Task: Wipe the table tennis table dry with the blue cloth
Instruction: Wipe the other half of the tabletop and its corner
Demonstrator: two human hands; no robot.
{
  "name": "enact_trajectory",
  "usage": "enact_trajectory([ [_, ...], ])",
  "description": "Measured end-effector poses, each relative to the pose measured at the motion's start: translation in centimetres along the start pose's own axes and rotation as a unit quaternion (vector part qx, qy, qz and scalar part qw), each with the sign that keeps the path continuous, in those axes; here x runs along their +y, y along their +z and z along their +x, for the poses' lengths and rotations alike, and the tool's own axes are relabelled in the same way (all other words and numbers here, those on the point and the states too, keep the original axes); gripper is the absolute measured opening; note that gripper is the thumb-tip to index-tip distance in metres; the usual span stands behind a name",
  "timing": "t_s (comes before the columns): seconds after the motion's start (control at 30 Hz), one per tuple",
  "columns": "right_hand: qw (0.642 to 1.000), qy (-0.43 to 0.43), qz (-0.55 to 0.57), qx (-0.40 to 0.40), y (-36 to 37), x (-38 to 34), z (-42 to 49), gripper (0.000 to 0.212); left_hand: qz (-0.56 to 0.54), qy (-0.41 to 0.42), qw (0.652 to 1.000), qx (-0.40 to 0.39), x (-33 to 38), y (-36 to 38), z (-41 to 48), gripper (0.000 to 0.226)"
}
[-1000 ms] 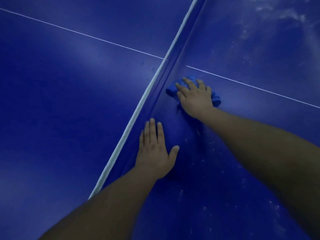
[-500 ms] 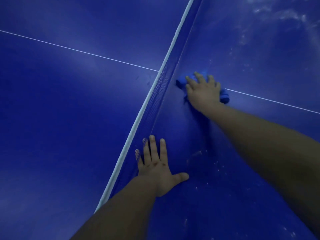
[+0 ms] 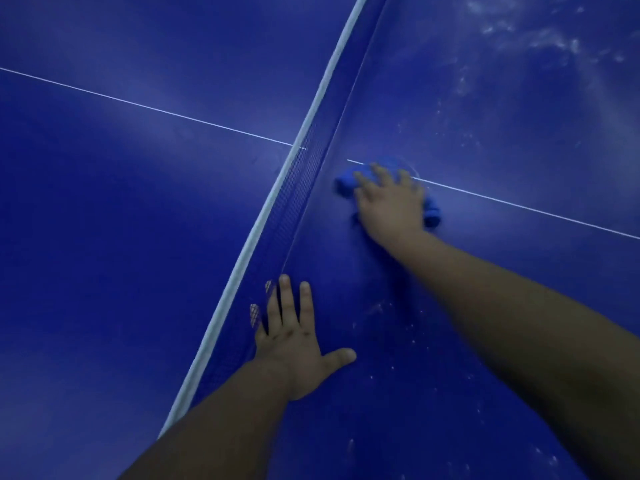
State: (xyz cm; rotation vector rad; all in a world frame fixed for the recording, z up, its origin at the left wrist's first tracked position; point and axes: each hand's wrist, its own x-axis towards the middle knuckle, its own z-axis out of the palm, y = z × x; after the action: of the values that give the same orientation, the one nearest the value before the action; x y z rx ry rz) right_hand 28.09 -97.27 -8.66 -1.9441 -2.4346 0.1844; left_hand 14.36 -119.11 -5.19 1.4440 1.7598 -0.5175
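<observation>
As the cloth (image 3: 344, 186) has crept over the last second from just short of the centre line (image 3: 519, 204) up onto it, I read the wipe as working along the foot of the net (image 3: 277, 199), away from me. The cloth lies bunched on my half of the table (image 3: 346, 271), just beside the net but not against it, its ends showing either side of my right hand (image 3: 389, 202). That hand presses down on it with fingers spread over the bundle, not clenched round it.

My left hand (image 3: 294, 344) has slid nearer the net and its thumb has splayed wider. It lies flat with straight fingers, grasping nothing, and I take it for a brace. Its two outer fingers show through the mesh (image 3: 301, 174).

Pale smears (image 3: 554, 39) cover the surface beyond the line, and specks (image 3: 381, 310) dot the stretch between my arms. I cannot tell water from dust, but I judge much is left to wipe. The net stops any stroke leftward, and my bracing hand sits on the strip a return pass would need.
</observation>
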Motion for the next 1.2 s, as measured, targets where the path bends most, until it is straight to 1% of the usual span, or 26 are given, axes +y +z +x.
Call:
enact_trajectory([
  [0.07, 0.996, 0.086, 0.013, 0.009, -0.7, 5.1, -1.8, 0.049, -0.006, 0.006, 1.0, -0.002, 0.0, -0.1, -0.1, 0.128],
  [0.13, 0.99, 0.139, 0.025, 0.007, -1.2, 8.3, -5.0, 0.044, -0.013, 0.01, 1.0, -0.005, -0.1, -0.1, 0.0, 0.127],
  [0.2, 0.982, 0.184, 0.037, -0.009, -1.5, 9.3, -6.4, 0.044, -0.018, 0.012, 1.0, -0.007, 0.0, -0.1, 0.1, 0.127],
  [0.27, 0.976, 0.213, 0.044, -0.02, -1.7, 7.4, -5.3, 0.045, -0.018, 0.013, 1.0, -0.003, 0.0, -0.1, 0.1, 0.127],
  [0.3, 0.977, 0.206, 0.044, -0.021, -1.6, 5.7, -4.7, 0.045, -0.016, 0.012, 1.0, -0.002, 0.0, 0.0, 0.0, 0.127],
  [0.33, 0.984, 0.172, 0.039, -0.023, -1.4, 3.4, -4.2, 0.046, -0.013, 0.009, 1.0, 0.0, 0.0, 0.0, 0.0, 0.128],
  [0.43, 1.0, -0.004, 0.014, -0.027, -0.1, -4.1, -4.4, 0.046, 0.002, -0.003, 1.0, 0.011, 0.1, 0.1, 0.1, 0.128],
  [0.5, 0.996, -0.079, 0.009, -0.04, 0.3, -5.6, -5.0, 0.046, 0.006, -0.006, 1.0, 0.019, 0.3, 0.1, 0.2, 0.127],
  [0.53, 0.995, -0.091, 0.009, -0.042, 0.3, -4.5, -4.7, 0.046, 0.004, -0.007, 1.0, 0.02, 0.2, 0.2, 0.2, 0.127],
  [0.57, 0.996, -0.079, 0.006, -0.035, 0.2, -2.4, -4.3, 0.046, 0.001, -0.005, 1.0, 0.016, 0.3, 0.2, 0.1, 0.127],
  [0.6, 0.999, -0.048, -0.001, -0.018, 0.0, 0.3, -4.1, 0.048, -0.001, -0.002, 1.0, 0.013, 0.3, 0.1, 0.0, 0.126],
  [0.63, 1.0, -0.007, -0.01, 0.0, -0.2, 3.3, -3.9, 0.052, -0.003, 0.002, 1.0, 0.012, 0.2, 0.1, 0.0, 0.126],
  [0.7, 0.998, 0.065, -0.02, 0.007, -1.0, 9.6, -3.6, 0.057, -0.01, 0.01, 1.0, 0.012, 0.2, 0.1, 0.0, 0.126],
  [0.77, 0.997, 0.079, -0.017, -0.012, -1.6, 12.8, -3.3, 0.049, -0.019, 0.013, 1.0, 0.014, 0.1, 0.1, 0.0, 0.126],
  [0.83, 0.998, 0.064, -0.025, -0.003, -1.7, 12.7, -3.0, 0.049, -0.018, 0.014, 1.0, 0.016, 0.0, 0.2, 0.0, 0.127],
  [0.9, 1.0, 0.019, -0.025, -0.001, -1.5, 9.8, -3.3, 0.055, -0.016, 0.013, 0.999, 0.024, -0.1, 0.4, 0.2, 0.125],
  [0.93, 1.0, -0.02, -0.023, -0.006, -1.2, 8.0, -3.8, 0.056, -0.019, 0.016, 0.999, 0.029, -0.1, 0.3, 0.3, 0.122],
  [0.97, 0.997, -0.067, -0.025, -0.012, -0.6, 6.3, -5.2, 0.054, -0.026, 0.024, 0.999, 0.036, -0.2, 0.4, 0.2, 0.117],
  [1.03, 0.983, -0.18, -0.017, 0.009, 0.1, 3.0, -9.4, 0.049, -0.055, 0.054, 0.994, 0.074, -0.8, 0.8, -0.2, 0.103],
  [1.07, 0.97, -0.243, -0.012, 0.011, 0.4, 2.0, -12.5, 0.046, -0.073, 0.073, 0.99, 0.097, -1.3, 1.2, -0.7, 0.097],
  [1.13, 0.93, -0.365, -0.024, -0.025, 0.7, 1.5, -18.7, 0.044, -0.092, 0.099, 0.983, 0.126, -2.8, 2.4, -1.3, 0.091],
  [1.17, 0.908, -0.417, -0.023, -0.043, 0.7, 2.0, -20.6, 0.044, -0.087, 0.098, 0.983, 0.126, -3.5, 3.0, -1.8, 0.09],
  [1.2, 0.891, -0.45, -0.016, -0.054, 0.7, 2.9, -20.9, 0.043, -0.073, 0.091, 0.986, 0.117, -4.1, 3.5, -2.3, 0.09],
])
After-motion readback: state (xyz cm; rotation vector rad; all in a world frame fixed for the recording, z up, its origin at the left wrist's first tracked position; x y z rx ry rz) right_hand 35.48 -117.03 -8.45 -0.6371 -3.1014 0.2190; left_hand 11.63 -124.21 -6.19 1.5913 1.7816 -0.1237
